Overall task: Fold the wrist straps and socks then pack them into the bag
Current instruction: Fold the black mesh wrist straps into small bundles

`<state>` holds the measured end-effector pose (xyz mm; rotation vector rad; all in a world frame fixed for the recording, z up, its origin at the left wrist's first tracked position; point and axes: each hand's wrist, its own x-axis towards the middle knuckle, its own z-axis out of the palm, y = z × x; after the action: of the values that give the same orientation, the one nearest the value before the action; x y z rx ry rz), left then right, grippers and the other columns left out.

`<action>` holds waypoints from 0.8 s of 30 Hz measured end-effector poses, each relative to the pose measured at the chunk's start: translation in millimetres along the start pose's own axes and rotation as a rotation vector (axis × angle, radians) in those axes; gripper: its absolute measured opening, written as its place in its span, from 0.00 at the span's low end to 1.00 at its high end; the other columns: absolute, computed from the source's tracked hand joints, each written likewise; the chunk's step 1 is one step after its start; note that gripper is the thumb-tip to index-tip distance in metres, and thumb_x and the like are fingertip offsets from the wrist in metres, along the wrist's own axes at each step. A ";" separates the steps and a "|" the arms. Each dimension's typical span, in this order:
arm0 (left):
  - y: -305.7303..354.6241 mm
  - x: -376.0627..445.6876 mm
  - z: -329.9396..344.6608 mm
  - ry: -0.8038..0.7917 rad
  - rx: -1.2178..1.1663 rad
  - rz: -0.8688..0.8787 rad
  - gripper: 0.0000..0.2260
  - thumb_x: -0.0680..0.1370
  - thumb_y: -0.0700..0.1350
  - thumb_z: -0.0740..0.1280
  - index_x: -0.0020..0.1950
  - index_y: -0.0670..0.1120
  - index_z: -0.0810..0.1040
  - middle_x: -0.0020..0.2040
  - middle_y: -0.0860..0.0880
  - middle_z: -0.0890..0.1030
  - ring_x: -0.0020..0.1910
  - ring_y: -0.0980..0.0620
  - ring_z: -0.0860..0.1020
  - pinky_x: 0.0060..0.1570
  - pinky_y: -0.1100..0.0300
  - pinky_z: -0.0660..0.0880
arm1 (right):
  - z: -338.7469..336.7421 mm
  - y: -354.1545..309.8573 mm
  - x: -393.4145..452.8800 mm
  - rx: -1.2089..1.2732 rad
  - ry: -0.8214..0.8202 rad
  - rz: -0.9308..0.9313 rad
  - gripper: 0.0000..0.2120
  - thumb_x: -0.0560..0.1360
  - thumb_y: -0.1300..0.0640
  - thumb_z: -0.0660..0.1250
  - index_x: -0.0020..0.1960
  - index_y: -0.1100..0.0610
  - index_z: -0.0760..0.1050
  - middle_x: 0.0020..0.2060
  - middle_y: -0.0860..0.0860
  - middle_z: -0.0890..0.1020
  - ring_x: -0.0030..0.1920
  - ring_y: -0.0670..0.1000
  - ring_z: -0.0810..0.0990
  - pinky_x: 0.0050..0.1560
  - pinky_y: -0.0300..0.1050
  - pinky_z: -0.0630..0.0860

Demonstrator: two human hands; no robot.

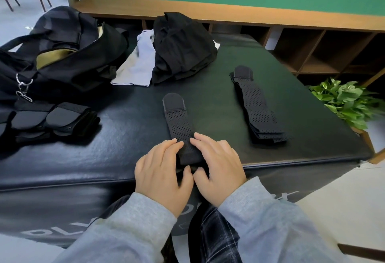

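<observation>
Two hands work at the near edge of the black padded desk (270, 71). The left hand (160, 171) and the right hand (218, 171) both pinch the near end of one wrist strap (177, 121), fingers laid on top of it and thumbs curled under its folded edge. That strap lies flat and straight, its rounded tab pointing away from the person.

To the right, well apart from it, sits one stack of unfolded wrist straps (258, 106); how many are in it cannot be told. At the left edge lies a group of folded wrist straps (56, 119), at least three rounded tabs showing, just beside the bag (68, 54).

The one black bag stands open at the far left, its tan lining showing. Beside it lie light grey socks (137, 65), seemingly two, and next to them one heap of black cloth (181, 48). A green plant (345, 100) stands off the desk's right side.
</observation>
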<state>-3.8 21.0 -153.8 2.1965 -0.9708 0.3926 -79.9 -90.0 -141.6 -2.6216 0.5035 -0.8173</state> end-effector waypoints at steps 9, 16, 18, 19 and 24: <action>-0.7 4.2 -2.1 0.066 -0.045 -0.010 0.10 0.75 0.49 0.59 0.53 0.49 0.75 0.43 0.55 0.77 0.45 0.57 0.72 0.48 0.56 0.67 | 0.2 6.0 -1.1 0.155 0.092 0.065 0.15 0.71 0.46 0.58 0.54 0.49 0.75 0.36 0.36 0.72 0.39 0.43 0.71 0.43 0.40 0.70; 2.6 1.8 -2.6 0.117 -0.238 -0.152 0.16 0.72 0.46 0.64 0.56 0.53 0.63 0.42 0.57 0.75 0.44 0.59 0.71 0.52 0.55 0.65 | 6.3 5.8 -4.0 0.221 0.138 0.144 0.12 0.71 0.40 0.58 0.52 0.43 0.62 0.36 0.33 0.69 0.41 0.38 0.72 0.43 0.30 0.64; 4.6 4.0 -5.2 0.125 -0.213 -0.114 0.12 0.71 0.46 0.64 0.50 0.54 0.63 0.40 0.57 0.73 0.40 0.54 0.73 0.47 0.54 0.67 | 7.6 5.6 -3.5 0.188 0.172 0.134 0.11 0.71 0.42 0.59 0.51 0.44 0.63 0.34 0.35 0.67 0.36 0.43 0.71 0.40 0.30 0.63; 5.6 5.8 -6.9 0.128 -0.174 -0.082 0.11 0.71 0.45 0.65 0.47 0.55 0.63 0.38 0.57 0.71 0.37 0.53 0.73 0.44 0.54 0.66 | 8.0 5.6 -3.1 0.153 0.186 0.120 0.10 0.72 0.43 0.59 0.50 0.45 0.64 0.33 0.36 0.66 0.35 0.43 0.70 0.38 0.31 0.63; 1.2 5.3 -2.7 0.108 -0.024 0.016 0.09 0.72 0.44 0.66 0.49 0.51 0.69 0.39 0.54 0.75 0.39 0.49 0.76 0.42 0.56 0.67 | 11.6 7.0 -2.6 0.034 0.180 0.020 0.07 0.72 0.50 0.59 0.50 0.47 0.67 0.43 0.40 0.78 0.40 0.43 0.69 0.40 0.37 0.67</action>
<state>-1.1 19.5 -148.5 2.1245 -0.9305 0.4993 -76.6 -92.5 -154.9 -2.5209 0.5573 -1.0523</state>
